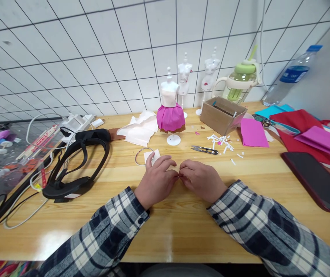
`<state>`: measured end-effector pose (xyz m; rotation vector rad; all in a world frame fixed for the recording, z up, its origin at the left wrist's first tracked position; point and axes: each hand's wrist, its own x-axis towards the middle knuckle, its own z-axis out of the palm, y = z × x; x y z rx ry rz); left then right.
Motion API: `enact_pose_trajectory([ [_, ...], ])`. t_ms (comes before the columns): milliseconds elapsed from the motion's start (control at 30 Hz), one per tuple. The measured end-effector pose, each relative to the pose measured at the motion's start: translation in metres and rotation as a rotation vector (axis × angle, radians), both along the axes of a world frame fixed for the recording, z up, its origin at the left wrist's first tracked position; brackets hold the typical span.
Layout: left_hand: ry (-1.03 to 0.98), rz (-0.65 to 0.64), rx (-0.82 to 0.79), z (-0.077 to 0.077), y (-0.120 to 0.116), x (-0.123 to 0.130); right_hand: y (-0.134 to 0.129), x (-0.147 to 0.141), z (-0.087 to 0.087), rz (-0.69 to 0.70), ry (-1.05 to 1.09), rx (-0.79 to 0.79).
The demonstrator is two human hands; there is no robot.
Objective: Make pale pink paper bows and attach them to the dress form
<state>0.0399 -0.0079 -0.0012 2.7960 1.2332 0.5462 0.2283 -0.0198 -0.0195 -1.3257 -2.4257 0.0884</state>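
Observation:
My left hand (157,181) and my right hand (201,180) meet above the table, their fingertips pinched together. Whatever sits between them is hidden or too small to name. Just beyond my left hand lie a thin ring-shaped band (140,157) and a small pale paper piece (152,155). A small white dress form (169,90) stands upright ahead, wearing a pale top and a pleated magenta skirt (170,117). Thread snips (204,150) rest on the wood past my right hand, beside scattered white scraps (222,142).
Two bare dress forms (184,75) stand by the tiled wall. A cardboard box (221,115), green-lidded cup (241,80) and water bottle (293,77) are at back right. Coloured sheets (254,132) and a phone (317,179) lie right. A black headset (78,165) and cables are left.

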Motion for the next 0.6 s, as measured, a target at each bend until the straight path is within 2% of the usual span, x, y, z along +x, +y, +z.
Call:
enact_pose_trajectory([
  [167,0.002,-0.032,-0.008,0.003,0.000,-0.001,0.000,-0.002,0.002,0.017,0.055,-0.061],
  [267,-0.031,-0.036,-0.018,0.003,0.003,-0.005,0.008,0.010,0.001,0.035,0.207,-0.081],
  [367,-0.111,-0.010,-0.074,0.000,0.007,-0.008,0.023,0.034,-0.003,-0.129,0.349,0.000],
  [467,-0.236,0.026,-0.157,-0.004,0.010,-0.009,0.037,0.054,-0.010,-0.223,0.229,0.031],
  [600,-0.289,0.119,-0.269,-0.006,0.010,-0.007,0.041,0.056,-0.014,-0.255,0.078,0.018],
])
